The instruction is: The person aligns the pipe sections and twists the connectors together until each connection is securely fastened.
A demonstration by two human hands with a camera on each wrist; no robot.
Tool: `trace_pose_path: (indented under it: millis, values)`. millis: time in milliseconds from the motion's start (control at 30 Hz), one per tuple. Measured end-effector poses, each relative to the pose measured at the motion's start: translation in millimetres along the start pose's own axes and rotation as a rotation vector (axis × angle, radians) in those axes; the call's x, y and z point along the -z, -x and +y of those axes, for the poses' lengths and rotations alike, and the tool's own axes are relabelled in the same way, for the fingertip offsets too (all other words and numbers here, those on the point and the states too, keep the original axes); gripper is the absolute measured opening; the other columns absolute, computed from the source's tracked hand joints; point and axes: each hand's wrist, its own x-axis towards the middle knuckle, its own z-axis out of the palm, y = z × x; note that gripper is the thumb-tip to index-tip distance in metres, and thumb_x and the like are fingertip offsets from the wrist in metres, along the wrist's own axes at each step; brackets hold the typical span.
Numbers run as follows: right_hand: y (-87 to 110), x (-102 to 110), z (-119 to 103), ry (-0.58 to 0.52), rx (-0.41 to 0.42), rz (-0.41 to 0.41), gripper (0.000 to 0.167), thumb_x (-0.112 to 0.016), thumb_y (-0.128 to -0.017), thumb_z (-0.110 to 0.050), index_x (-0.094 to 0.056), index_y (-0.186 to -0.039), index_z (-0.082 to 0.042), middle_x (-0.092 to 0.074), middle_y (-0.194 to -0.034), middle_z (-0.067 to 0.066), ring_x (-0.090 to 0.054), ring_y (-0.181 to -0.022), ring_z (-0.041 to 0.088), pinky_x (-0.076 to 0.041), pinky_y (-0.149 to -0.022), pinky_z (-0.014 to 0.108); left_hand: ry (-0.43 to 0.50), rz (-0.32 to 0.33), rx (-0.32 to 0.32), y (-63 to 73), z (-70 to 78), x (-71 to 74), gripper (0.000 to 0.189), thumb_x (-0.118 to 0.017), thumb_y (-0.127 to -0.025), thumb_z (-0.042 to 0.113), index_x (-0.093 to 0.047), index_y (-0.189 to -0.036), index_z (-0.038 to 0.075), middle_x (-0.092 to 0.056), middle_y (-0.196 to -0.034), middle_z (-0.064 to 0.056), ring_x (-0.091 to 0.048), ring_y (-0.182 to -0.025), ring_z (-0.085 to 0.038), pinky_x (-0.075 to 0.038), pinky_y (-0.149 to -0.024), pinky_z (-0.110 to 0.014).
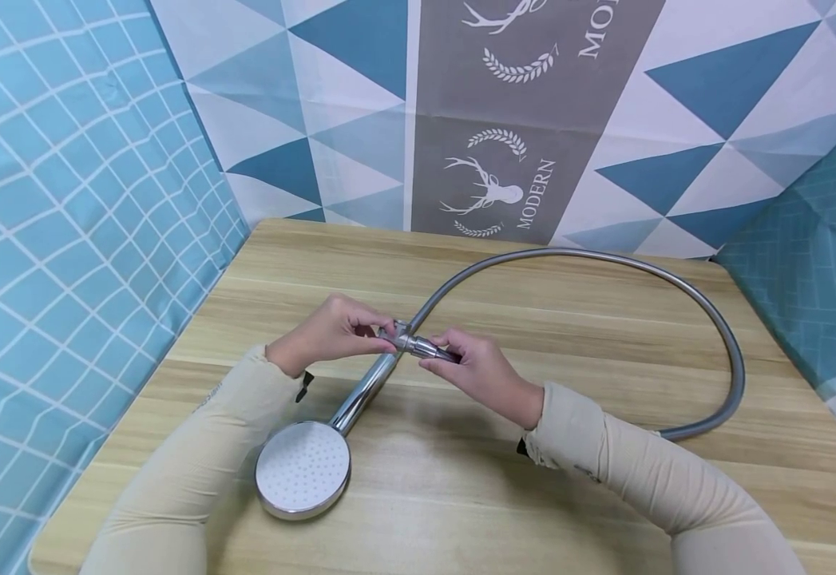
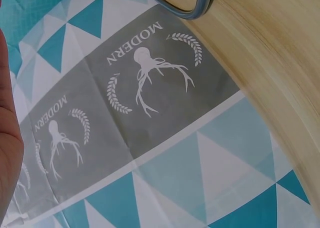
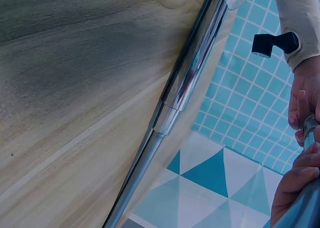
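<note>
My left hand (image 1: 342,329) pinches a small chrome fitting (image 1: 402,339) between thumb and fingers above the table. From the right, my right hand (image 1: 488,374) grips the hose end with its chrome nut (image 1: 423,347), which meets the fitting. Whether the two are threaded together I cannot tell. Beneath them a shower head (image 1: 303,469) lies face up, its chrome handle (image 1: 364,393) joined to the grey metal hose (image 1: 568,252). In the right wrist view both hands come together at the right edge, beside the handle (image 3: 195,63). The left wrist view catches only an edge of the left hand (image 2: 9,133).
The hose loops widely across the right of the wooden table (image 1: 568,319) and passes beneath the right forearm. A patterned sheet (image 1: 360,96) stands behind the table, with blue tiled sheets (image 1: 65,200) at the left and right sides.
</note>
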Motion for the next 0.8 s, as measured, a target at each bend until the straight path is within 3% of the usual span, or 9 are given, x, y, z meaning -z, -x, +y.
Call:
trace_pose_path:
  millis: [167, 600, 800]
  values:
    - [-0.1, 1.4, -1.9, 0.002, -0.019, -0.011, 0.014, -0.073, -0.082, 0.000, -0.068, -0.095, 0.002, -0.058, -0.065, -0.002, -0.039, -0.053, 0.004, -0.035, -0.046, 0.021, 0.000, 0.000, -0.008, -0.3, -0.1, 0.6, 0.012, -0.077, -0.074, -0.007, -0.072, -0.083, -0.001, -0.071, -0.078, -0.007, -0.056, -0.054, -0.009, -0.049, -0.051, -0.023]
    - [-0.9, 4.4, -5.2, 0.033, -0.049, -0.087, 0.013, -0.066, -0.091, -0.008, -0.068, -0.100, 0.001, -0.045, -0.061, -0.006, -0.037, -0.052, 0.005, -0.033, -0.046, 0.022, 0.007, -0.004, 0.026, 0.4, 4.0, 0.9, 0.012, -0.077, -0.075, -0.007, -0.072, -0.083, -0.001, -0.071, -0.078, -0.007, -0.056, -0.054, -0.014, -0.049, -0.052, -0.024]
    - [-0.7, 2.7, -4.1, 0.041, -0.129, -0.066, 0.043, -0.074, -0.084, -0.008, -0.056, -0.120, 0.006, -0.054, -0.061, -0.002, -0.040, -0.050, 0.005, -0.035, -0.045, 0.022, -0.011, -0.005, -0.006, 0.3, 2.1, 0.4, 0.012, -0.077, -0.074, -0.007, -0.072, -0.083, -0.001, -0.071, -0.078, -0.007, -0.057, -0.054, -0.013, -0.050, -0.051, -0.024]
